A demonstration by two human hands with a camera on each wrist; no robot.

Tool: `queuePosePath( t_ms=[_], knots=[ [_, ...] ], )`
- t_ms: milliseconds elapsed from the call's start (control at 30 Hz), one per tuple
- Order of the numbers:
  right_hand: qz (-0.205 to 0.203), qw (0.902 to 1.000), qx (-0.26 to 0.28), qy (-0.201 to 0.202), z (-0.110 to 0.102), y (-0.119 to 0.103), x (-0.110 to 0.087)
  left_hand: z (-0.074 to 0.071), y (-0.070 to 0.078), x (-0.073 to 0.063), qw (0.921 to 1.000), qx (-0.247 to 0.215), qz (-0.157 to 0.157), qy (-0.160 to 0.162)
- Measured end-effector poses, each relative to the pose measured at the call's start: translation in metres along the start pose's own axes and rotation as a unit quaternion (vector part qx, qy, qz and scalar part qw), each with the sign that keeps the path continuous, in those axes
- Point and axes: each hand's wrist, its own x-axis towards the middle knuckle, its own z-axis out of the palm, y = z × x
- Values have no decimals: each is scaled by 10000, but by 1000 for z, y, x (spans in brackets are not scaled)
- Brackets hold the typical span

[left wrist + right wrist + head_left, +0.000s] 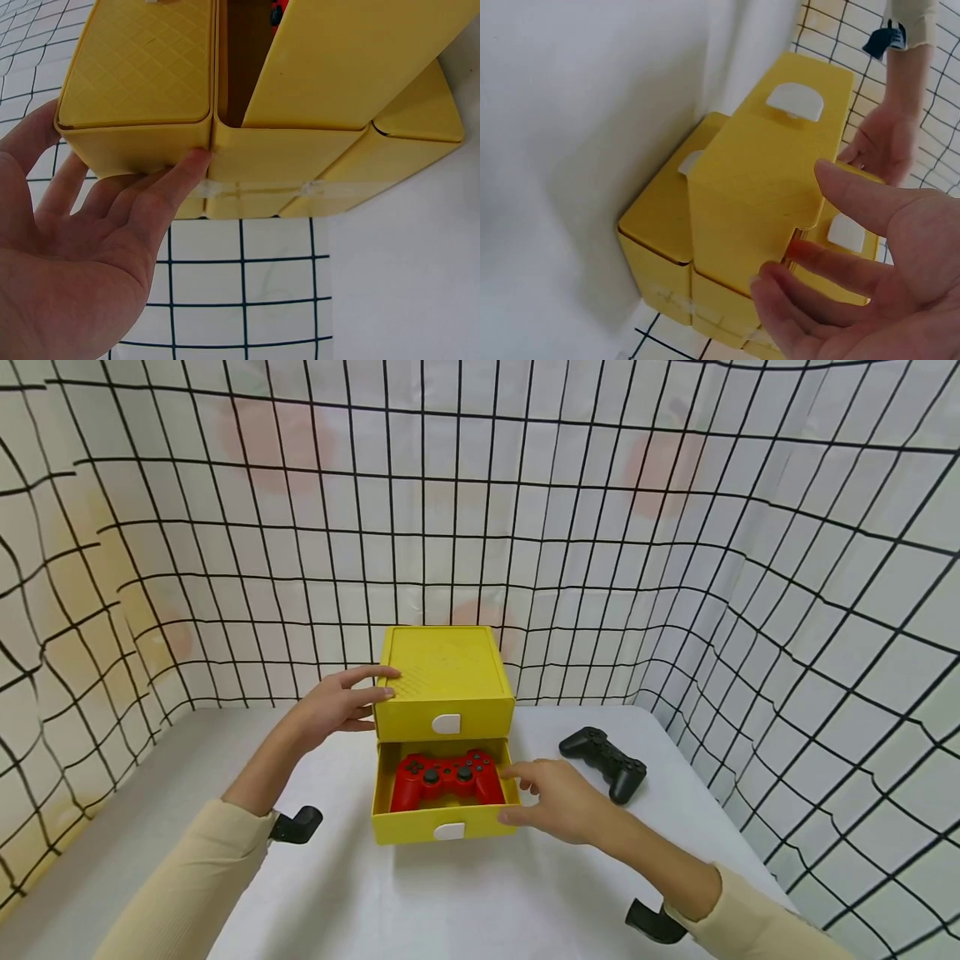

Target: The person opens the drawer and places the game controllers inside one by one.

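Note:
A yellow stacked drawer box (450,662) stands on the table, its middle drawer (420,829) pulled out and the top one closed. Inside the pulled-out drawer lies a red game controller (448,777). My left hand (330,702) rests at the box's upper left edge, two fingertips on top. Other fingers of it press the side wall (142,146) in the left wrist view. My right hand (558,797) is at the drawer's right front corner, its index finger at the rim and thumb near the front. In the right wrist view the index fingertip is partly hidden by the drawer wall.
A black game controller (604,764) lies on the white table (330,877), right of the box. Black grid netting (465,518) over white sheeting surrounds the table at the back and sides. White tabs (795,101) mark the drawer fronts. Clear tape (255,187) crosses the box's side.

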Motion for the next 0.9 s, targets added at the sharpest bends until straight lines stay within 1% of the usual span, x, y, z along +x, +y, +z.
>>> queuePosePath(
  t_ms=[133, 233, 467, 667, 767, 900],
  knots=[
    [-294, 9992, 164, 200, 2, 6, -2, 0, 0, 0, 10000, 32, 7, -10],
    [-345, 9987, 216, 322, 3, 8, -1, 0, 0, 0, 10000, 18, -16, -7],
    [35, 9984, 385, 411, 6, 7, -1, 2, 0, 2, 10000, -64, -15, -21],
    [320, 9951, 783, 503, 9, 9, 2, 1, 0, 2, 10000, -32, -15, 6],
    [369, 9932, 938, 577, 10, 11, 4, 0, -1, 1, 10000, -12, 1, 0],
    [271, 9919, 998, 741, 11, 14, 6, 0, -1, 1, 10000, 10, 19, -17]
  ],
)
